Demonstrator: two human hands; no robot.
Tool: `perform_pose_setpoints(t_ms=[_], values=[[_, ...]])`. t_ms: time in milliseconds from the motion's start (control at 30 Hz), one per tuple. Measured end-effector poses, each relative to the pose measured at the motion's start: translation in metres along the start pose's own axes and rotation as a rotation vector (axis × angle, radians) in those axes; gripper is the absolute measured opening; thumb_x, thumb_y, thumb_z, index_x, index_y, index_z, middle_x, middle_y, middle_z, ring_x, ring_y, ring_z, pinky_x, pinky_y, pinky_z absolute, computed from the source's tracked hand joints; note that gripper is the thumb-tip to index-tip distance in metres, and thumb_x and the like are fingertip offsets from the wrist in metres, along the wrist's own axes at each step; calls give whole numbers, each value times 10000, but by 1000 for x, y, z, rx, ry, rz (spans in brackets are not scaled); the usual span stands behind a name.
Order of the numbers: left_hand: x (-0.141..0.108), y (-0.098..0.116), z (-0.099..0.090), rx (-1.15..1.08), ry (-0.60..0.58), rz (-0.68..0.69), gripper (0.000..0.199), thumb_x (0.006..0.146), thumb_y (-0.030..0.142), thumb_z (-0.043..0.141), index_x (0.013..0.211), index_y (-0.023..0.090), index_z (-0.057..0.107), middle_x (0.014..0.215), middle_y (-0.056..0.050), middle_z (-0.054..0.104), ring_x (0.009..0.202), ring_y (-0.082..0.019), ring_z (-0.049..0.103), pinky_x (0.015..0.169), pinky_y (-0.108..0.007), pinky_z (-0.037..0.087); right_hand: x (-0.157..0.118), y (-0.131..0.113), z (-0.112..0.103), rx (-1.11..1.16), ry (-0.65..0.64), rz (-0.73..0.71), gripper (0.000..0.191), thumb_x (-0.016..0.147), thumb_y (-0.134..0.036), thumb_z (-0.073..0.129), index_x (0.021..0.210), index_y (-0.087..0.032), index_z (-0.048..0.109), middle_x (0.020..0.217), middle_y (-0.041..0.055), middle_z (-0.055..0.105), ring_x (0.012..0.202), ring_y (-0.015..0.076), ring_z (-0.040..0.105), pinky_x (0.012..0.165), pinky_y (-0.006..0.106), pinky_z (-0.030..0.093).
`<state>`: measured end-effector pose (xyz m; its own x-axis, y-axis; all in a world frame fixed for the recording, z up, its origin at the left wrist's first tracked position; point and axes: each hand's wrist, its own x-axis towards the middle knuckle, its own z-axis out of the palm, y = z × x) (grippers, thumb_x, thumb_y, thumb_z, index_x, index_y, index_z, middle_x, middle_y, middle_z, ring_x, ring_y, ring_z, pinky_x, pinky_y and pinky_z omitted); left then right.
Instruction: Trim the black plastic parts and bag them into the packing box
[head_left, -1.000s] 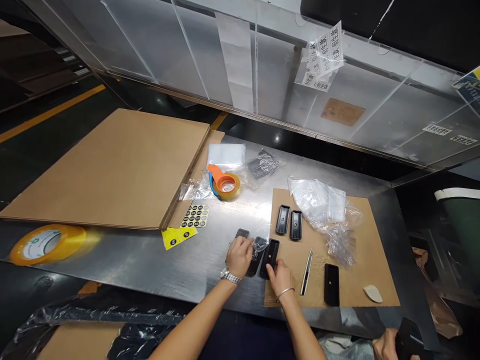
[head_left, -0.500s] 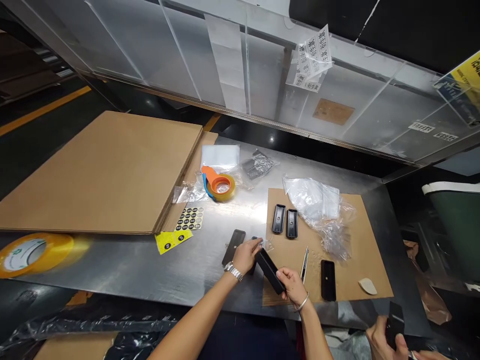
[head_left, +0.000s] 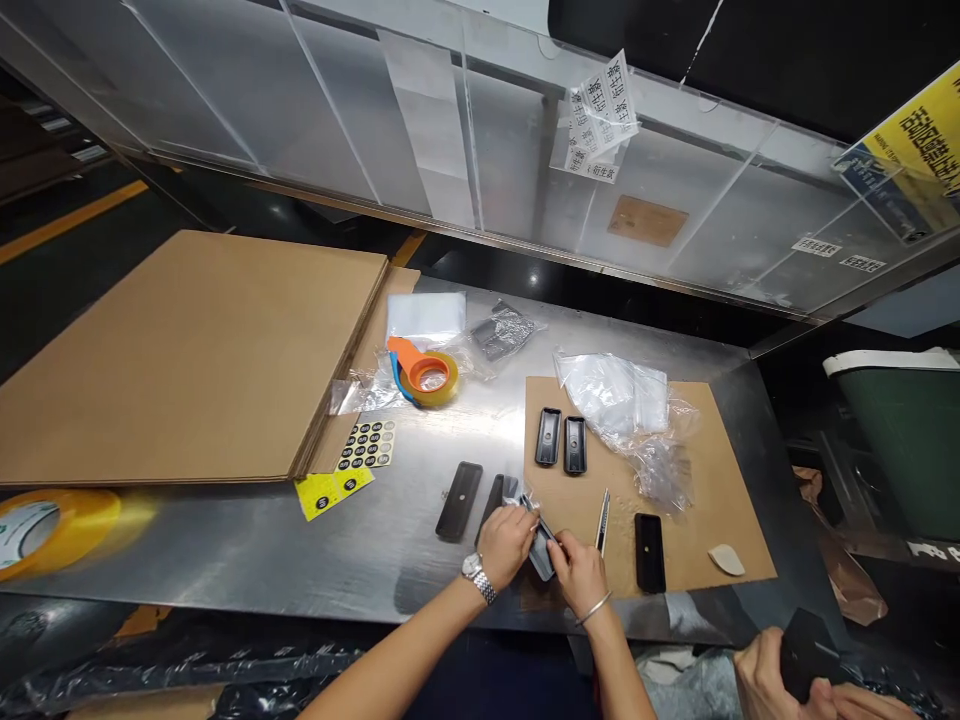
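Left hand angled inward, silver link watch at wrist, fingers curled at upper end of narrow dark tray, exact grip hidden. Right hand angled inward opposite, thin metal bangle at wrist, thumb and fingers pinching tray's right side. Tray tilted, glossy, near left edge of flat brown cardboard sheet. On cardboard: slim cutter, shallow rectangular black trays, crumpled transparent bags with wrinkled shine. Reflective metal table beneath, smooth orange tape dispenser farther off.
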<state>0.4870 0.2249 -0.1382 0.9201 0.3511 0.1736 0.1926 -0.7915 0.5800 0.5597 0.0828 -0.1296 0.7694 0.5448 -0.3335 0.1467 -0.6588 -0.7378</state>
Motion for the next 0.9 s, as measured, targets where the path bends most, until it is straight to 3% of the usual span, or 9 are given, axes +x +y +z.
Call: perform_pose_setpoints(t_ms=[100, 233, 300, 367, 467, 600, 700, 800, 900], values=[[-2, 13, -5, 51, 10, 61, 255, 843, 197, 384, 965, 166, 605, 692, -65, 599, 675, -182, 523, 608, -305, 377, 0, -6, -1, -78, 42, 17, 374, 808, -466, 368, 923, -172, 571, 512, 0, 556, 477, 137, 537, 468, 209, 344], [-3, 27, -15, 71, 3, 133, 261, 847, 183, 368, 969, 165, 598, 657, -53, 576, 639, -175, 499, 577, -299, 357, 1, -12, -3, -192, 82, 85, 450, 862, -372, 236, 1182, -101, 400, 471, -3, 559, 397, 157, 526, 424, 226, 341], [-3, 34, -19, 61, -23, 192, 242, 846, 198, 380, 939, 188, 602, 656, -38, 574, 629, -164, 493, 571, -288, 357, -1, -19, -8, -277, 97, 81, 405, 850, -367, 298, 1135, -128, 456, 518, 32, 583, 502, 185, 577, 478, 239, 355], [-2, 39, -23, 55, -44, 216, 233, 846, 203, 381, 924, 199, 600, 663, -30, 576, 635, -160, 494, 573, -281, 361, -4, -28, -15, -358, 97, 68, 338, 841, -390, 333, 936, -167, 569, 570, 74, 601, 574, 209, 593, 513, 253, 350], [5, 40, -32, 60, -58, 174, 238, 856, 210, 365, 908, 187, 596, 683, -37, 577, 659, -166, 500, 595, -289, 371, -6, -37, -29, -416, 54, 36, 348, 841, -395, 343, 708, -183, 585, 585, 91, 604, 581, 211, 586, 528, 259, 338], [16, 37, -40, 64, -87, 140, 253, 865, 245, 355, 928, 206, 597, 705, -40, 568, 678, -166, 497, 615, -290, 377, -2, -36, -41, -376, -29, -28, 208, 808, -196, 374, 772, -178, 578, 641, 67, 620, 643, 182, 587, 588, 243, 361], [15, 35, -34, 62, -126, 156, 271, 858, 212, 351, 999, 223, 583, 739, -45, 565, 704, -166, 495, 624, -287, 381, 3, -28, -39, -294, -74, -69, 301, 722, -48, 373, 939, -155, 553, 809, 76, 638, 774, 169, 584, 695, 239, 385], [4, 30, -18, 74, -184, 175, 266, 827, 173, 388, 991, 228, 590, 756, -47, 568, 719, -171, 500, 627, -292, 381, 0, -14, -32, -188, -121, -71, 481, 653, -14, 416, 1114, -134, 487, 961, 94, 622, 880, 172, 567, 769, 251, 393], [-14, 21, 3, 89, -249, 195, 211, 780, 153, 450, 880, 222, 622, 737, -45, 583, 701, -175, 514, 613, -292, 384, -6, 4, -28, -70, -191, -10, 539, 575, -68, 575, 1106, -155, 529, 817, 48, 654, 736, 178, 596, 654, 247, 429]])
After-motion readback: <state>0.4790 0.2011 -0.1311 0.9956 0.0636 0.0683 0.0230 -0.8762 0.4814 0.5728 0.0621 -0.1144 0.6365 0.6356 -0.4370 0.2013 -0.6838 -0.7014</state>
